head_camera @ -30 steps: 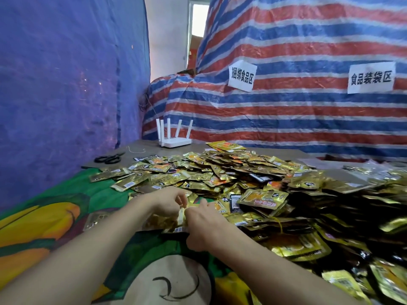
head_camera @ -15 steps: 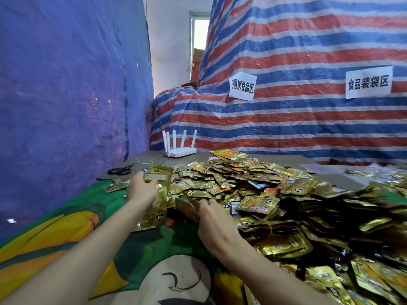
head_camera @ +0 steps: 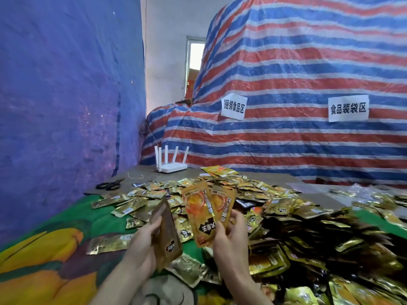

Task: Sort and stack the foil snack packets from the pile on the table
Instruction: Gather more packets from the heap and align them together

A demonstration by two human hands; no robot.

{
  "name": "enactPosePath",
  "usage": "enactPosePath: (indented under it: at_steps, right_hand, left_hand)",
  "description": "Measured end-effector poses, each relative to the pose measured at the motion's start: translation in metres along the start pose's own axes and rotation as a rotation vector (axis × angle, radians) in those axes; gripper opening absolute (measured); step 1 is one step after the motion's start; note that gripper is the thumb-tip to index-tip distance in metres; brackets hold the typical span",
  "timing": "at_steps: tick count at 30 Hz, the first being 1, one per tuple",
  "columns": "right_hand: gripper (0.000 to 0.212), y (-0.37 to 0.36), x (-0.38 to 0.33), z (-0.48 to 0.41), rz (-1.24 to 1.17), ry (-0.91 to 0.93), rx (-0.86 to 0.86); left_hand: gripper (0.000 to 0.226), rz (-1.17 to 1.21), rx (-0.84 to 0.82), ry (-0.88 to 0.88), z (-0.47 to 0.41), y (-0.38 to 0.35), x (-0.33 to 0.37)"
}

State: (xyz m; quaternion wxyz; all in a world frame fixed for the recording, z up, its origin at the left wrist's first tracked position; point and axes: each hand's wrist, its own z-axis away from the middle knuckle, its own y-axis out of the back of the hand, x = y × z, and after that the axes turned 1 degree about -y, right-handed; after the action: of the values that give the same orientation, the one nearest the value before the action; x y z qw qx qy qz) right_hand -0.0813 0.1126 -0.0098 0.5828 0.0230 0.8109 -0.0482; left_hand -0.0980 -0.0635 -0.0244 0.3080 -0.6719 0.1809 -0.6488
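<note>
Head view, one frame.

Step in hand: sorting, mid-pick.
- Right hand [head_camera: 229, 241] pinched two orange-faced packets [head_camera: 199, 216] by their lower ends, thumb in front. They were fanned upright with printed faces toward the camera, raised clear above the heap.
- Left hand [head_camera: 143, 245] had its fingers curled round one brown-backed packet [head_camera: 168, 236], tilted and turned partly edge-on. It sat just left of the right hand's pair, not touching it as far as could be told.
- Pile [head_camera: 297, 221] lay beneath and beyond both grips, spreading far to the right. No finished stack could be made out.

Next move, as judged: turn the left-hand packet face-forward to match, slide it against the fanned pair, and square the edges. Foil looked slick, so a firm pinch seemed wise.

Surface:
- Green cloth [head_camera: 72, 219] with a large yellow fruit print lay under and left of the hands. Loose gold packets were scattered over it.
- Bare brown table [head_camera: 123, 179] showed past the cloth, with black scissors [head_camera: 109, 185] far left of the grips and a white router [head_camera: 171, 167] beyond them.

Room:
- Blue sheet [head_camera: 66, 95] hung along the left.
- Red-white-blue striped tarpaulin [head_camera: 297, 62] was draped behind the pile, with two paper signs [head_camera: 234, 106] on it.
- Bright doorway [head_camera: 195, 62] sat between them.
</note>
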Motion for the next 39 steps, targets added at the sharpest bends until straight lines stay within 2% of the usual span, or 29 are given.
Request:
enactPosePath:
  at_steps: [3, 6, 10, 13, 16, 18, 20, 22, 25, 29, 31, 33, 36, 39]
  right_hand:
    - [0.035, -0.001, 0.011, 0.009, 0.055, 0.038, -0.058]
    - [0.044, -0.004, 0.016, 0.017, 0.196, 0.146, -0.205]
    - [0.048, -0.008, 0.019, 0.027, 0.296, 0.163, -0.402]
    - [0.046, -0.009, 0.023, 0.029, 0.286, 0.148, -0.380]
    - [0.039, -0.016, 0.027, 0.030, 0.147, 0.059, -0.317]
    - [0.031, -0.022, 0.030, 0.033, 0.060, -0.012, -0.307]
    - [0.025, -0.025, 0.033, 0.035, 0.090, 0.003, -0.283]
    - [0.026, -0.026, 0.037, 0.038, 0.139, 0.020, -0.257]
    - [0.026, -0.026, 0.037, 0.038, 0.166, -0.002, -0.268]
    - [0.040, -0.026, 0.038, 0.036, 0.155, 0.018, -0.247]
    - [0.052, -0.024, 0.037, 0.036, 0.127, 0.069, -0.208]
    - [0.056, -0.024, 0.035, 0.037, 0.121, 0.106, -0.180]
    - [0.051, -0.026, 0.036, 0.039, 0.138, 0.089, -0.170]
    - [0.051, -0.027, 0.036, 0.038, 0.143, 0.024, -0.201]
  left_hand:
    - [0.030, -0.031, -0.021, -0.023, 0.002, 0.001, -0.008]
    - [0.030, -0.101, -0.008, -0.078, 0.004, -0.002, -0.015]
    - [0.016, -0.207, 0.043, -0.228, 0.006, -0.002, -0.022]
    - [0.013, -0.296, 0.058, -0.389, 0.008, -0.003, -0.025]
    - [0.031, -0.484, 0.036, -0.646, 0.015, -0.005, -0.030]
    - [0.042, -0.593, -0.032, -0.734, 0.020, -0.006, -0.040]
    - [0.039, -0.656, -0.074, -0.668, 0.024, -0.006, -0.050]
    - [0.033, -0.577, -0.128, -0.477, 0.027, -0.006, -0.051]
    - [0.048, -0.574, -0.208, -0.315, 0.025, 0.002, -0.048]
    - [0.047, -0.668, -0.231, -0.361, 0.026, 0.000, -0.044]
    - [0.058, -0.618, -0.247, -0.418, 0.026, -0.001, -0.039]
    - [0.057, -0.511, -0.218, -0.427, 0.026, 0.000, -0.035]
    - [0.035, -0.427, -0.235, -0.316, 0.029, 0.002, -0.038]
    - [0.028, -0.376, -0.280, -0.185, 0.032, 0.004, -0.043]
